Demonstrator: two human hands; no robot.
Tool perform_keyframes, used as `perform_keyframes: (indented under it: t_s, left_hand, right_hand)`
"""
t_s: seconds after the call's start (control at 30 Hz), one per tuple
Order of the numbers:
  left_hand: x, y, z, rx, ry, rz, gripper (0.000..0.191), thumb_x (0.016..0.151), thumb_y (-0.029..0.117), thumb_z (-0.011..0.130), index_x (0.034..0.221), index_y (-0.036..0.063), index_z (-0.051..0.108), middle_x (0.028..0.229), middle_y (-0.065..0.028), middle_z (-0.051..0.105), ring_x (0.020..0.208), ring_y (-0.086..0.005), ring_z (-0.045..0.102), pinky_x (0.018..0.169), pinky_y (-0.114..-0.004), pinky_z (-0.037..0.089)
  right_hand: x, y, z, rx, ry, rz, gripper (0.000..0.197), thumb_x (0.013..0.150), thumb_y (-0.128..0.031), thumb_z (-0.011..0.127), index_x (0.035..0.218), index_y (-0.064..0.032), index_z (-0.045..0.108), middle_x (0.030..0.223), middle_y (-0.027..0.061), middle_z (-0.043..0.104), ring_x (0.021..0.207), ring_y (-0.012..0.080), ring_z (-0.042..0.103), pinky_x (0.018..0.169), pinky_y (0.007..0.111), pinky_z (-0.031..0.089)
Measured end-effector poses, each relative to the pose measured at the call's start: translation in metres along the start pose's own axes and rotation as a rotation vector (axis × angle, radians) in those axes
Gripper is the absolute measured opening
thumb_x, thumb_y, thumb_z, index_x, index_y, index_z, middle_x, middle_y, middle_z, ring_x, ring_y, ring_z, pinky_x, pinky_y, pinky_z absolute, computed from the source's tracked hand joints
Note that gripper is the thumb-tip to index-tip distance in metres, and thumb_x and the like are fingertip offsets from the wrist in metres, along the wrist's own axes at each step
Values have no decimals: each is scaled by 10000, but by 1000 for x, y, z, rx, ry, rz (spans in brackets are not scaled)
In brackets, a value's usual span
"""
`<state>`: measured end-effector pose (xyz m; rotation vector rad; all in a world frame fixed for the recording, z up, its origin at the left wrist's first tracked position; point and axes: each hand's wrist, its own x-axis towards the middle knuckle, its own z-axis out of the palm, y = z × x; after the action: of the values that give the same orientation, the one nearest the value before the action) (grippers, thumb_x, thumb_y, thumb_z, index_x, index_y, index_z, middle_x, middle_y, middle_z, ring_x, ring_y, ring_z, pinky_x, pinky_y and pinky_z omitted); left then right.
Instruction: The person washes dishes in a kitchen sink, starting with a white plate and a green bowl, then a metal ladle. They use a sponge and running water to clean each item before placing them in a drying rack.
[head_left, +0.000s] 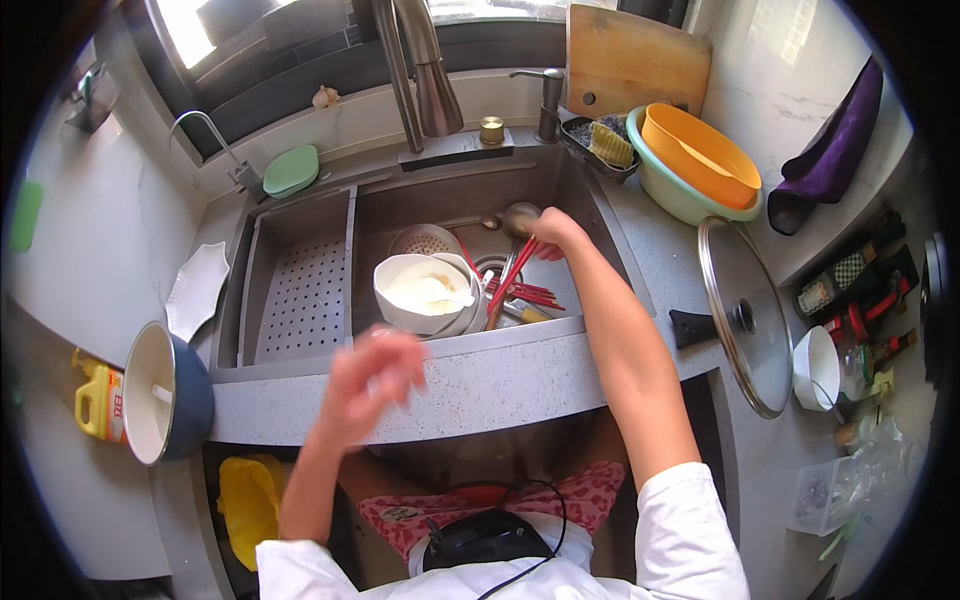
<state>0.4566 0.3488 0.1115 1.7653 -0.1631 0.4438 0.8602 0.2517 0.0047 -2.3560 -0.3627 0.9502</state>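
Observation:
My right hand reaches into the right basin of the metal sink, its fingers closed around several red chopsticks that slant down to the left. More red chopsticks lie beneath on the basin floor. My left hand, blurred, hovers over the counter's front edge with loosely curled fingers and nothing visible in it. Just beyond it, a white bowl containing a white spoon rests on other white dishes. A perforated strainer sits behind the bowl. Close to my right hand is a metal ladle.
Left of the basin is a perforated drain tray. A blue pot and a white plate flank the sink's left side. A glass lid, a green basin and an orange basin stand right. The faucet overhangs the back.

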Motion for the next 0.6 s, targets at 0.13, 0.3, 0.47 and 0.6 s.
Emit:
perform_keyframes:
  t_s: [0.13, 0.3, 0.47, 0.6]
  left_hand:
    - [82, -32, -31, 83, 369, -138, 167, 968, 103, 551, 1036, 7, 671, 734, -1, 592, 622, -45, 531, 530, -196, 392]
    - [98, -99, -47, 340, 684, -58, 164, 959, 110, 570, 963, 16, 703, 662, 16, 559, 576, -34, 484, 518, -210, 354]
    - [95, -92, -51, 241, 744, -12, 145, 930, 101, 588, 931, 24, 712, 632, 37, 550, 560, -25, 484, 508, -214, 370]
    - [89, -102, -59, 275, 778, -6, 138, 926, 107, 598, 918, 32, 714, 635, 40, 561, 571, -24, 482, 513, -211, 372]
  right_hand:
    - [33, 35, 13, 787, -375, 166, 730, 1021, -665, 276, 1178, -33, 606, 1073, 180, 726, 950, 296, 725, 813, 462, 556]
    - [63, 44, 43, -75, -325, 147, 272, 990, -238, 548, 1147, -37, 642, 1069, 197, 723, 902, 312, 718, 836, 470, 571]
    - [62, 45, 80, -392, -383, 126, 258, 973, -237, 569, 1121, -45, 656, 1040, 186, 726, 885, 311, 719, 831, 471, 572]
    - [75, 49, 91, -365, -306, 118, 246, 959, -237, 586, 1100, -52, 667, 1016, 178, 729, 871, 309, 720, 826, 472, 573]
